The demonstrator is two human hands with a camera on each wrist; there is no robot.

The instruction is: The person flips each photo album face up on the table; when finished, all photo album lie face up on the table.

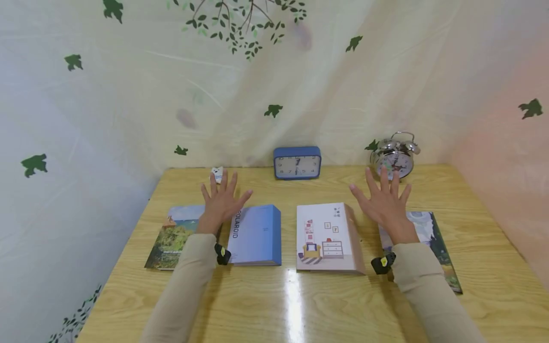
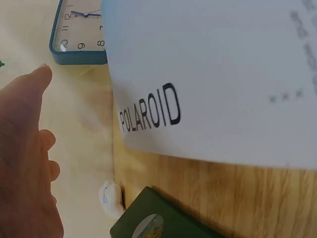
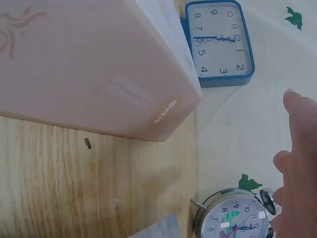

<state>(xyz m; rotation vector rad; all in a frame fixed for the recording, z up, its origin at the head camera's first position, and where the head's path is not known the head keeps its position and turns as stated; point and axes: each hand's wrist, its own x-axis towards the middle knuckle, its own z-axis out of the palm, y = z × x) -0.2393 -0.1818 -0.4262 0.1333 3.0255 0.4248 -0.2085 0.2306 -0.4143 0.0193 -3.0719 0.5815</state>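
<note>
My left hand is held with fingers spread above the table, between a landscape-covered photo album and a thick blue book-like album marked POLAROID. It grips nothing. My right hand, also with spread fingers and holding nothing, hovers between a thick white book-like album with a furniture drawing and another landscape-covered album, partly hidden by the forearm. In the left wrist view, the POLAROID album fills the upper right, beside the hand. The right wrist view shows the white album's pinkish side.
A blue rectangular clock stands at the table's back edge. To its right is a silver twin-bell alarm clock, behind the right fingertips. A small white object lies behind the left fingers. Leaf-printed cloth hangs behind the wooden table.
</note>
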